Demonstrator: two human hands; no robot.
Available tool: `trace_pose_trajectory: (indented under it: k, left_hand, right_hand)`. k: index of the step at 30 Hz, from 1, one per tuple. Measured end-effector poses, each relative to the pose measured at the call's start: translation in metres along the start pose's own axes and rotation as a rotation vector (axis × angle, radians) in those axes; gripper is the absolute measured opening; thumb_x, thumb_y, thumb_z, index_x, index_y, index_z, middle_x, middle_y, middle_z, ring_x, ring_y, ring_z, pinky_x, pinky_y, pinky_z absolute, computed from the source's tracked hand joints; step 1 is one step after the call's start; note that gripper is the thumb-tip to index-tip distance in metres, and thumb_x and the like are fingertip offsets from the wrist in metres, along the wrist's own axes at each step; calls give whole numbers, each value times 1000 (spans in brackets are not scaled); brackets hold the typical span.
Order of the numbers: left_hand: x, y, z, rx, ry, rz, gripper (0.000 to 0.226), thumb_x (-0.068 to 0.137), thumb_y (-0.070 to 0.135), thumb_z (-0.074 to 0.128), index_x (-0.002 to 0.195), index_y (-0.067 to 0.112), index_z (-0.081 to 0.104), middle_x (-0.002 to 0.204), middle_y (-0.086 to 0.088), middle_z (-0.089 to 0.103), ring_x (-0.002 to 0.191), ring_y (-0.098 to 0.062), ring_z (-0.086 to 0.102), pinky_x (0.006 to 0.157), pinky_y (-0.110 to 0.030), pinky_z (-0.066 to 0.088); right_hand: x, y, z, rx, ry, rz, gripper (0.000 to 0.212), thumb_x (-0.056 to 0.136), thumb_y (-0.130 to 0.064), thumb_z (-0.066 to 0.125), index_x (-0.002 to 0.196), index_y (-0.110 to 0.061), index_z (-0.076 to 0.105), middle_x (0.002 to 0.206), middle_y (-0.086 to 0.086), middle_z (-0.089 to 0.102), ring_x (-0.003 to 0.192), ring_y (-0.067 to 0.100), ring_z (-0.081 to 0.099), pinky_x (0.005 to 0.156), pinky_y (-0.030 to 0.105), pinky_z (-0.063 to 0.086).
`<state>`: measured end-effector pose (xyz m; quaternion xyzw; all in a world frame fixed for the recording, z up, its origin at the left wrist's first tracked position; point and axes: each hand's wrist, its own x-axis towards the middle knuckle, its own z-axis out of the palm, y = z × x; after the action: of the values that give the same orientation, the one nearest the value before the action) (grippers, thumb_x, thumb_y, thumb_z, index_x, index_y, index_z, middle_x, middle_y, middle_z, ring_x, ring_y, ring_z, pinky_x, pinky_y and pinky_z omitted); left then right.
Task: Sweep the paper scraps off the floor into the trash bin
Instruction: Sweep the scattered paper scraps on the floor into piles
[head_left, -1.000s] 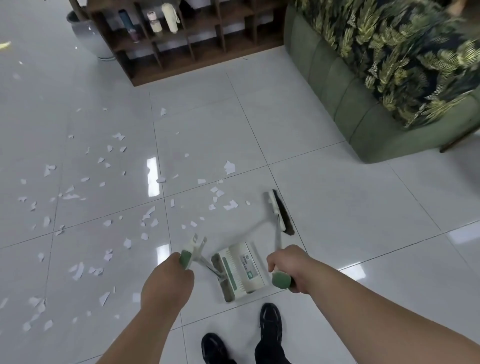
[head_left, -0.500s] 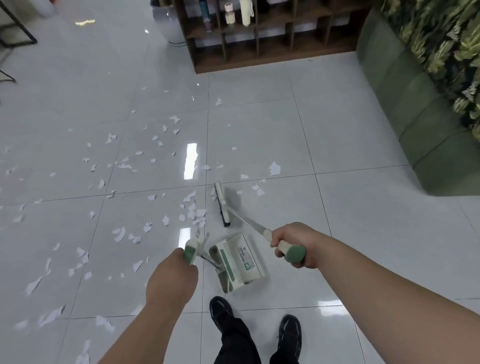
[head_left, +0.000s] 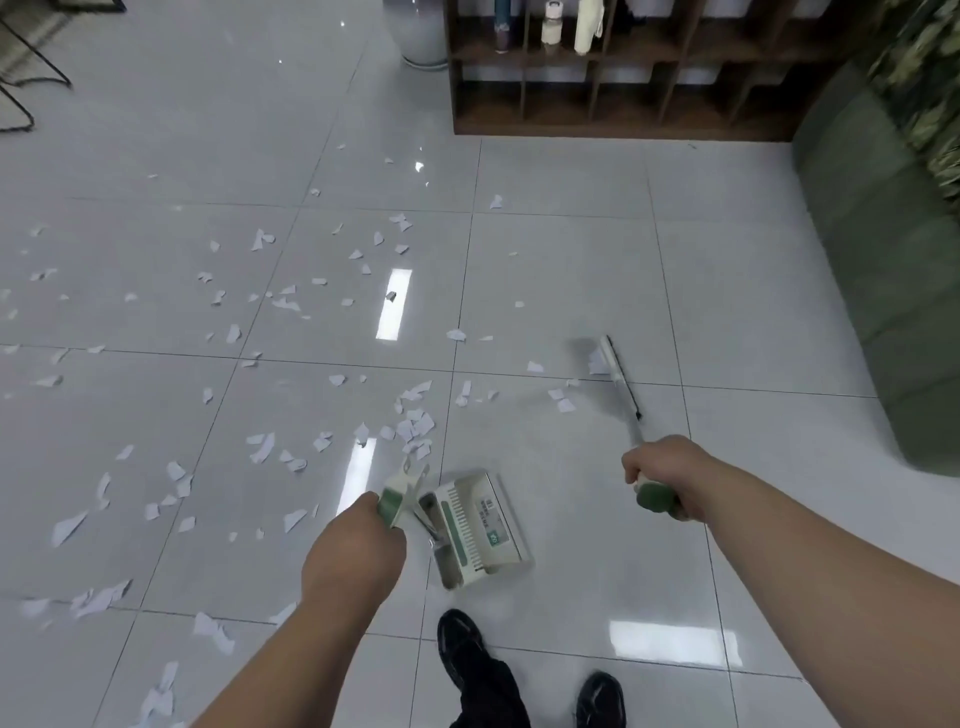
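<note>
Below centre, left hand (head_left: 358, 551) is gripping white-green plastic dustpan (head_left: 478, 525), right hand (head_left: 660, 473) slim white broom (head_left: 614, 370). Hasty strokes would be scattering white paper scraps (head_left: 415, 423).

Light: bright; ceiling glare is mirrored on the floor (head_left: 571, 260).
Blur: the broom (head_left: 618, 379) is smeared.
Edges: bowed, softened.

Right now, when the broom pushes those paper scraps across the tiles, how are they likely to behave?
The paper scraps look thin and small, so probably very light, apt to flutter or scatter ahead of the broom. The floor is glossy with bright reflections, so they likely slide easily. Flat ones might slip under the bristles.
</note>
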<state>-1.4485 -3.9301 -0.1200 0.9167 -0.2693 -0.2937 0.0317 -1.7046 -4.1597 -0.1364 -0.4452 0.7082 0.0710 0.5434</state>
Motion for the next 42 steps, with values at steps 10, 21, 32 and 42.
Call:
trace_pose_trajectory:
  k: [10, 21, 32, 42]
  left_hand:
    - [53, -48, -31, -49, 3, -6, 4, 86, 14, 48, 85, 18, 48, 77, 0, 60, 66, -18, 53, 53, -29, 35]
    - [48, -115, -51, -124, 70, -123, 7, 85, 15, 47, 80, 20, 48, 74, 0, 59, 66, -18, 55, 53, -28, 37]
    - [52, -100, -61, -137, 124, -134, 9, 87, 16, 48, 80, 21, 49, 74, 2, 59, 65, -15, 54, 53, -28, 37]
    - [97, 18, -61, -55, 113, -8, 6, 86, 15, 45, 85, 20, 48, 77, 4, 58, 70, -18, 56, 59, -30, 44]
  right_hand:
    - [-27, -64, 147, -126, -179, -5, 20, 73, -2, 63, 91, -7, 57, 84, 9, 48, 66, 25, 43, 48, 22, 34]
    - [-67, -134, 250, -39, -433, -67, 23, 69, -7, 63, 92, -13, 61, 88, 15, 60, 71, 28, 54, 49, 19, 35]
    - [-72, -158, 197, 7, -393, -97, 25, 76, -4, 62, 100, -9, 62, 64, 12, 60, 32, 15, 49, 45, 18, 33]
    - [7, -167, 44, -73, -124, -108, 26, 71, -5, 64, 98, -7, 62, 74, 14, 63, 55, 24, 54, 51, 20, 37]
